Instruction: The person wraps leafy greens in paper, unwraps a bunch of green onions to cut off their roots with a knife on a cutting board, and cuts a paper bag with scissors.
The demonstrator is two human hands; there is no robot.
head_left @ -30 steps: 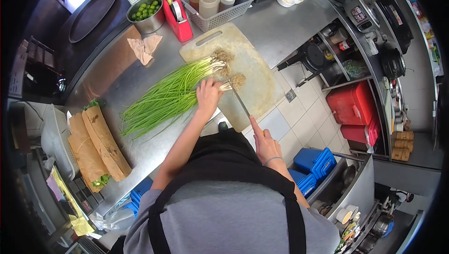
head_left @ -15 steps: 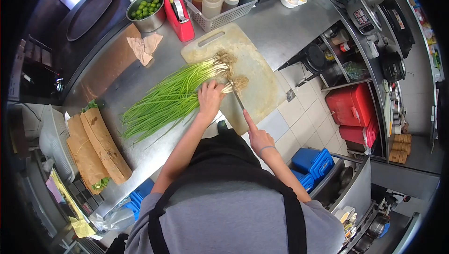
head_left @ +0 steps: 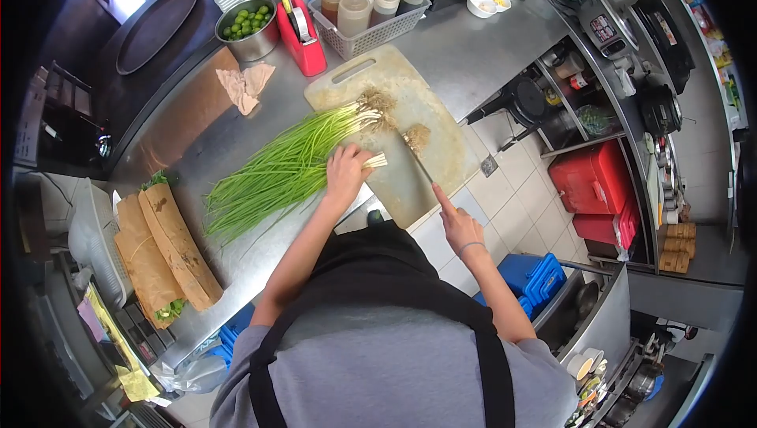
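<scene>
My left hand (head_left: 344,173) is closed round a small bunch of green onions (head_left: 377,160), whose white ends stick out without roots over the cutting board (head_left: 441,112). My right hand (head_left: 461,227) grips a knife (head_left: 421,163) with the index finger stretched along it. At the blade's tip lies a cut clump of roots (head_left: 417,138), apart from the bunch. The larger pile of green onions (head_left: 276,156) rests across the counter, its rooted ends (head_left: 376,104) on the board.
Behind the board stand a red tape dispenser (head_left: 303,41), a basket of bottles (head_left: 371,37) and a metal pot of limes (head_left: 248,37). Crumpled paper (head_left: 244,87) lies on the counter (head_left: 276,104). Paper-wrapped greens (head_left: 177,242) sit at the left.
The roots have come off the held bunch and moved right with the knife. My right hand has shifted right and my left hand slightly down and left.
</scene>
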